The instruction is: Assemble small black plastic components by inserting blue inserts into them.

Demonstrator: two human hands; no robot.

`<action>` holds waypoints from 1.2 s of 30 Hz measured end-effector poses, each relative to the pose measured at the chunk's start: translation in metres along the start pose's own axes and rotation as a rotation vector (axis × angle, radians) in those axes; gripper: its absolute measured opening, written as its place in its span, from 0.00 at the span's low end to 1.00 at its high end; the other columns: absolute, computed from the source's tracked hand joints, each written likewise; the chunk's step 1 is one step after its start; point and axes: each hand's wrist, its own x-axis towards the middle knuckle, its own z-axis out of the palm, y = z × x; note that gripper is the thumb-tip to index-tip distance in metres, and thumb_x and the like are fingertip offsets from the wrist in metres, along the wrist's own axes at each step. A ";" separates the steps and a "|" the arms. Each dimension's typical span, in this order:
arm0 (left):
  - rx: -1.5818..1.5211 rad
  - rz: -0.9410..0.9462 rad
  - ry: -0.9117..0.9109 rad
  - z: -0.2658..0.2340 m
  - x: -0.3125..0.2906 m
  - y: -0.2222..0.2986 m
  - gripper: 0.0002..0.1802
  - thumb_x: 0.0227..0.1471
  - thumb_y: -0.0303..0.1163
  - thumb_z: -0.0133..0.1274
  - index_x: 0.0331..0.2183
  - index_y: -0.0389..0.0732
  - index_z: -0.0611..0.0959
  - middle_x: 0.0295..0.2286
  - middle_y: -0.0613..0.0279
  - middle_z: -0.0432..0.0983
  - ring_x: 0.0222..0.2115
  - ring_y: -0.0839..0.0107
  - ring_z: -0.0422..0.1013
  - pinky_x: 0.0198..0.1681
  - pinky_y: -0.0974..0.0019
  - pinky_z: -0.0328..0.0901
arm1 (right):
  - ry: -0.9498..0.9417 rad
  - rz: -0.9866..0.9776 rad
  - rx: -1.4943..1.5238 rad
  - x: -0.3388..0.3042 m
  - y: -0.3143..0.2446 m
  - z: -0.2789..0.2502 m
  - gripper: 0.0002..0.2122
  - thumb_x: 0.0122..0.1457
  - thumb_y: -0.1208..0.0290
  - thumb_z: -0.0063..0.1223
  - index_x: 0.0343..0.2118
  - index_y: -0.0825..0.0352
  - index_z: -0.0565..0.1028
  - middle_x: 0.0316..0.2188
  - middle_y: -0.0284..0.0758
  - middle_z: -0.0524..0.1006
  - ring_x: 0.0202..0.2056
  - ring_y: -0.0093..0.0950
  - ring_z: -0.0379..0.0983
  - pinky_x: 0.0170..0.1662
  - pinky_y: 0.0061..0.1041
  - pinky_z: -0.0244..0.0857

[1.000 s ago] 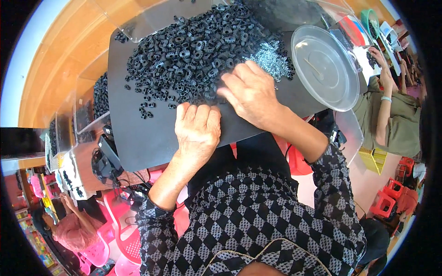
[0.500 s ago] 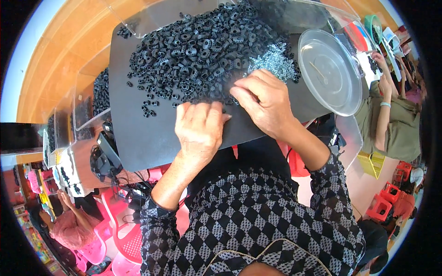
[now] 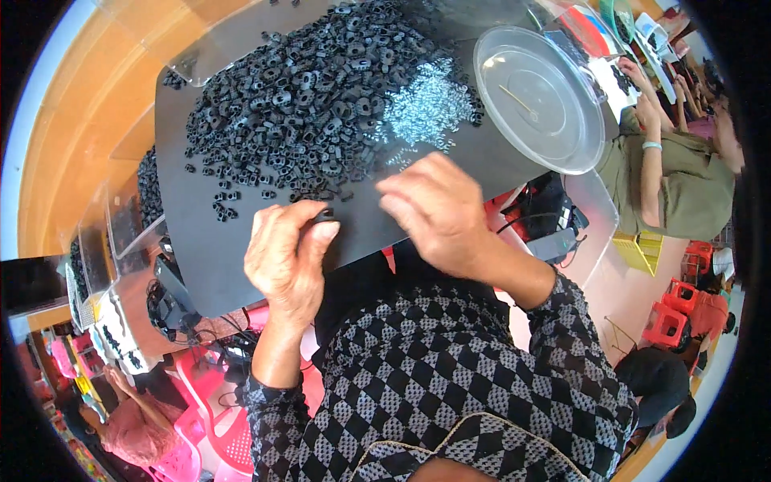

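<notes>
Between the thumb and forefinger of my left hand [image 3: 287, 253] is a small black plastic part [image 3: 324, 214], pinched just off the near side of the dark board [image 3: 241, 269]. My right hand [image 3: 442, 210] hovers to its right, apart from it, with thumb and fingers curled close together. That hand is slightly blurred, and anything in its fingertips is too small to make out. Beyond both hands lies a large heap of black plastic parts [image 3: 281, 100]. A pile of tiny silvery metal pieces [image 3: 430, 103] sits at the heap's right side.
A round clear plastic lid [image 3: 554, 132] with a thin stick [image 3: 516, 98] on it lies at the right. Clear bins of black parts [image 3: 149, 185] stand to the left. Cables and black devices [image 3: 173, 285] are at the board's left edge. Another person's arm [image 3: 652, 173] is at far right.
My hands have moved apart, the left one leftward and turned so the black part shows. The view has shifted, and the silvery pile is more exposed.
</notes>
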 end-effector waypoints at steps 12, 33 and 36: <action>-0.169 -0.154 0.001 -0.001 -0.022 0.001 0.12 0.38 0.26 0.64 0.30 0.35 0.81 0.23 0.61 0.74 0.23 0.70 0.68 0.27 0.70 0.63 | 0.028 0.025 -0.279 -0.002 0.029 -0.009 0.09 0.42 0.79 0.60 0.29 0.68 0.76 0.23 0.36 0.72 0.26 0.34 0.68 0.29 0.30 0.63; -0.184 -0.117 -0.077 0.007 -0.021 0.003 0.11 0.36 0.24 0.63 0.28 0.34 0.80 0.23 0.60 0.75 0.24 0.66 0.69 0.28 0.67 0.64 | -0.139 0.014 -0.303 0.002 0.031 -0.007 0.07 0.43 0.77 0.61 0.25 0.66 0.74 0.23 0.35 0.70 0.27 0.35 0.67 0.28 0.31 0.62; -0.177 -0.114 -0.076 0.008 -0.020 0.004 0.11 0.37 0.24 0.63 0.28 0.35 0.81 0.23 0.60 0.76 0.24 0.66 0.69 0.29 0.67 0.64 | -0.121 -0.011 -0.292 0.004 0.031 -0.005 0.06 0.43 0.78 0.60 0.25 0.66 0.74 0.22 0.35 0.70 0.26 0.35 0.67 0.28 0.32 0.62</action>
